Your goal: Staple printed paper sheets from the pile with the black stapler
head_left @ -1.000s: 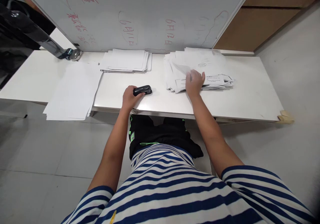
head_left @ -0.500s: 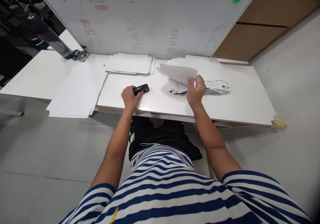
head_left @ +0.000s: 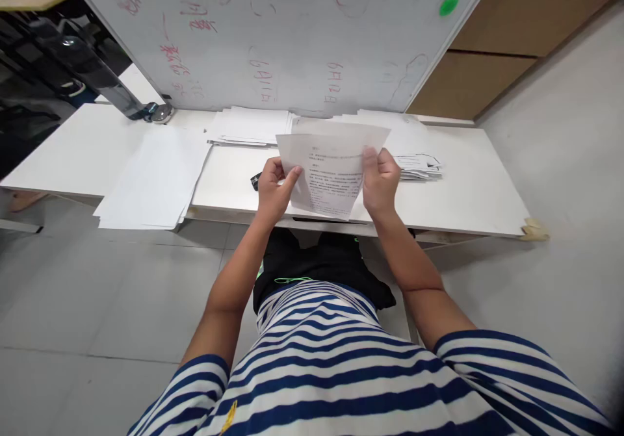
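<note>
Printed sheets of paper (head_left: 329, 173) are held up over the front of the desk, tilted so that their text faces me. My left hand (head_left: 276, 186) pinches their left edge, thumb on the printed side. At the right edge, my right hand (head_left: 380, 179) is closed on the same sheets. A black stapler (head_left: 255, 181) lies on the desk beside my left hand, mostly hidden by it. Behind my right hand is a stack of folded or creased papers (head_left: 422, 167), partly covered.
White sheets (head_left: 153, 176) overhang the front edge of the white desk (head_left: 463, 205) at left. Another paper pile (head_left: 248, 124) lies below the whiteboard (head_left: 292, 33). A dark cylindrical device (head_left: 104, 78) leans at the back left. Loose papers (head_left: 404, 130) lie back right.
My left hand has let go of the stapler and moved right to grip the sheets' left edge. My right hand has brought the paper upright and toward me.
</note>
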`<state>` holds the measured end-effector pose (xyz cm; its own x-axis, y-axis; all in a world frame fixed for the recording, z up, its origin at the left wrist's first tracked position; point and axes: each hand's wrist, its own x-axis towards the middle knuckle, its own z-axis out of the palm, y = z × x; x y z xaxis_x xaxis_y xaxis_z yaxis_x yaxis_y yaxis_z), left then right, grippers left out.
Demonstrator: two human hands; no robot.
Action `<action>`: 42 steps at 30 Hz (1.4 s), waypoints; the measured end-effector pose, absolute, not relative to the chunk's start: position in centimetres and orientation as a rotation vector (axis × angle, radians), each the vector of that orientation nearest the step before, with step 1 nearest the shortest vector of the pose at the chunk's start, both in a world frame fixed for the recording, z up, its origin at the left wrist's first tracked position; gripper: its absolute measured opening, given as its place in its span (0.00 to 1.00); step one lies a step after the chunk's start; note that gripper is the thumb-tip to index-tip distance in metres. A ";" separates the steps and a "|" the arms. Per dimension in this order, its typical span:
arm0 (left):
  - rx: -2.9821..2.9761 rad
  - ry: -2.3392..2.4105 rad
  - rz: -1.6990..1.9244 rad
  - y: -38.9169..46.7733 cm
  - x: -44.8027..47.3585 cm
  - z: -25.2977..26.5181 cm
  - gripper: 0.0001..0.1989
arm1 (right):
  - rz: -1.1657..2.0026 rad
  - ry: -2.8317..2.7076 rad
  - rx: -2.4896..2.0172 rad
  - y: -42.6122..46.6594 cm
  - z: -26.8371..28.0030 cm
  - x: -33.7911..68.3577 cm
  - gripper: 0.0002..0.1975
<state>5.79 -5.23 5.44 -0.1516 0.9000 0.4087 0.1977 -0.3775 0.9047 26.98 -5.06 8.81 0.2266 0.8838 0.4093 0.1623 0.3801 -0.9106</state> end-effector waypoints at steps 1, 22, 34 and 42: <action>1.475 1.231 1.634 -5.1 5.9 5.4 0.17 | 0.696 -1.266 -1.042 -5.1 8.5 26.7 0.24; 1.070 1.058 1.475 -3.8 6.3 1.0 0.26 | 1.042 -1.204 -0.980 -3.5 1.0 24.3 0.24; 1.130 1.024 1.370 -5.3 7.5 2.4 0.23 | 0.842 -1.184 -1.099 -4.4 0.2 25.4 0.20; 1.238 1.119 1.454 -4.0 8.2 2.6 0.21 | 0.742 -1.157 -1.074 -4.7 -0.9 24.1 0.22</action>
